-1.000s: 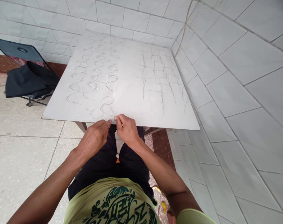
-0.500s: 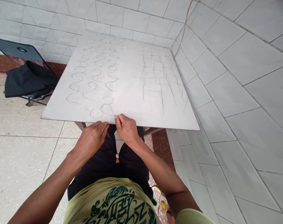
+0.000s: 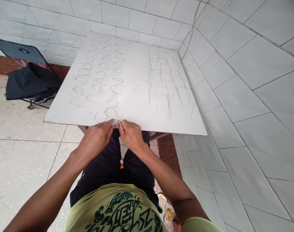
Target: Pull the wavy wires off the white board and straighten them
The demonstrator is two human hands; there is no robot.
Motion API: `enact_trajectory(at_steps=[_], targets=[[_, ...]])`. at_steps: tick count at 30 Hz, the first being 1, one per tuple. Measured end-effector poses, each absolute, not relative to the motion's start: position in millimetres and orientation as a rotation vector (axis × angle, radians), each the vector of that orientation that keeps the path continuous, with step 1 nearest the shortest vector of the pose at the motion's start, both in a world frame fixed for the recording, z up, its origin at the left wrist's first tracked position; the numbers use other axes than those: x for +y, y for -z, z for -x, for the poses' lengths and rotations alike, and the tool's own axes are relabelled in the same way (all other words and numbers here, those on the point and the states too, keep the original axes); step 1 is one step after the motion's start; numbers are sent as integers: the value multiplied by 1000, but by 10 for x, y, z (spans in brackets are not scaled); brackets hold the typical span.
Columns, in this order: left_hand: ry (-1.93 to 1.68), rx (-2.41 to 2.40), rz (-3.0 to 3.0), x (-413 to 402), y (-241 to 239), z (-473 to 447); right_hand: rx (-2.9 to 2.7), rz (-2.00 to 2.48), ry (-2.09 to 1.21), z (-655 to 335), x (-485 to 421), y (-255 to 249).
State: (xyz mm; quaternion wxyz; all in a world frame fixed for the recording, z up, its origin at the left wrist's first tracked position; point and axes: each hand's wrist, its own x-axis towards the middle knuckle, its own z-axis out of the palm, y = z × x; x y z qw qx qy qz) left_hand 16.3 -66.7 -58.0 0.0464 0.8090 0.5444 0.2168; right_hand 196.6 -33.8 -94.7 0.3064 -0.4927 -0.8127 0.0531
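At the near edge of the white tabletop, my left hand and my right hand are close together, each closed in a pinch. A thin wire seems to span the small gap between the fingertips; most of it is hidden by the fingers. Just beyond lie loose S-shaped curved wires. Rows of similar wavy wires run back over the left half. On the right half, straighter, slightly kinked wires lie crossed in a rough grid.
Tiled walls border the table at the back and right. A cord hangs down in the corner. To the left, a folding chair has a dark cloth over it. Colourful items lie on the floor by my right leg.
My left hand has moved slightly up and right, bringing its fingertips nearer to those of my right hand. My right hand has barely shifted. The wires on the table look unchanged.
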Motion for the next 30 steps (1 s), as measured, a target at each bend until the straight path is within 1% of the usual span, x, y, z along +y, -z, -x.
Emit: enact_trajectory(at_steps=[5,11,15,22,25,30], targets=[[-606,1588,-2545,-619,603,-194,-2131,1352,-150,-1928,-344,977],[-749,1664,-2439,-618,625,-267,-2130,1327,-189,-1903,-354,999],[-837,1645,-2217,-632,582,-225,-2089,1345,-178,-1951,-349,973],[-1094,1632,-1505,-830,244,41,-1957,1352,-166,-2164,-378,886],[-1036,1501,-1401,-853,249,45,-1888,1346,-228,-2184,-416,842],[-788,1131,-1120,-762,409,-49,-1804,1342,-358,-2157,-459,791]])
